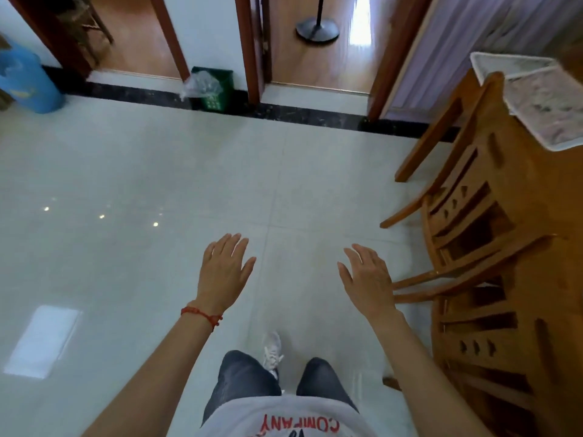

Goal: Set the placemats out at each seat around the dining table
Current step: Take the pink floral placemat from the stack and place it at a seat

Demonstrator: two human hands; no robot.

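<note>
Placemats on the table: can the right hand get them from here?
Probably not yet. The right hand is open over the floor, and the placemats lie farther along the table, behind a chair.

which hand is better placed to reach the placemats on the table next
Right, probably. The right hand is empty and beside the chairs, on the side where the placemats lie; the left hand hovers over bare floor.

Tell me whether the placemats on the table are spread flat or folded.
Spread flat. Two placemats lie flat on the wooden table at upper right, side by side with pale borders showing; their far ends run out of view.
</note>
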